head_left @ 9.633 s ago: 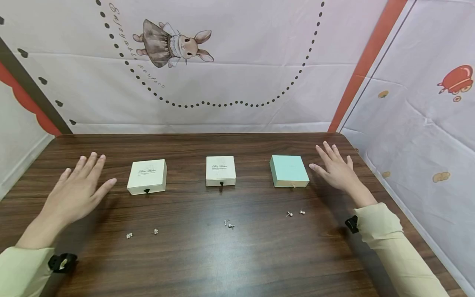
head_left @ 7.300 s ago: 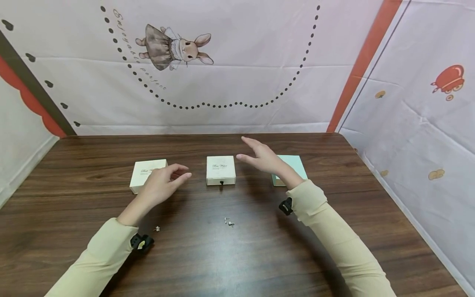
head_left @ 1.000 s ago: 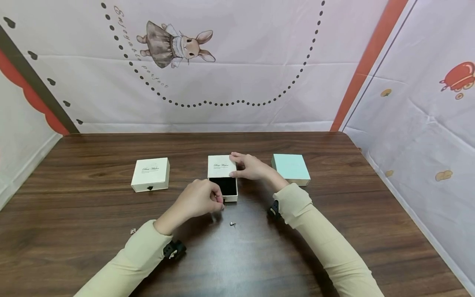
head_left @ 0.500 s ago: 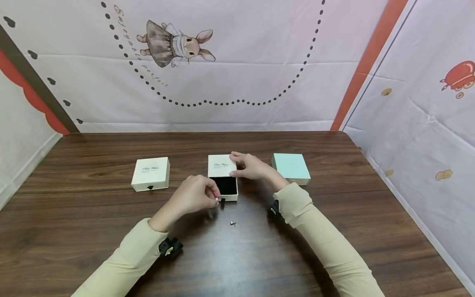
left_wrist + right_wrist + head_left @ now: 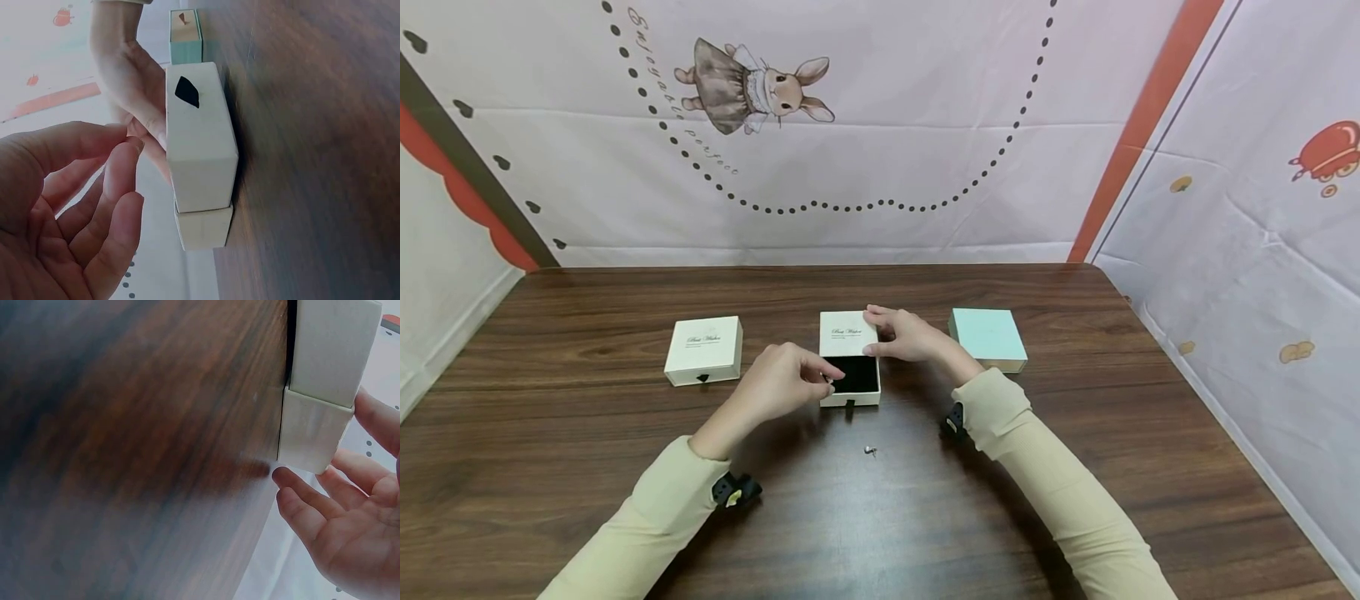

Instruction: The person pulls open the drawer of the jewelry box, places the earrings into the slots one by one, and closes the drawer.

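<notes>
The middle white drawer-style jewelry box (image 5: pixel 847 332) has its drawer (image 5: pixel 850 400) pulled out toward me, showing a black lining. My left hand (image 5: pixel 778 383) is over the drawer's left side, thumb and forefinger pinching a tiny earring (image 5: pixel 830 381). In the left wrist view those fingertips (image 5: pixel 128 140) meet beside the box, and the earring is mostly hidden. My right hand (image 5: pixel 910 336) holds the box's outer sleeve at its right side, thumb near the front edge and fingers toward the back. A single stud earring (image 5: pixel 870 451) lies on the table in front of the drawer.
Another white box (image 5: pixel 703 350) stands closed to the left, and a mint-green box (image 5: pixel 988 337) to the right behind my right wrist. The brown wooden table (image 5: pixel 925 533) ends at a printed cloth backdrop (image 5: pixel 880 167). My forearms cover parts of the tabletop.
Since the oldest frames, the middle drawer was pulled out and one of its two nearby earrings picked up. Over the last second my left hand rose from the drawer front to above its left side.
</notes>
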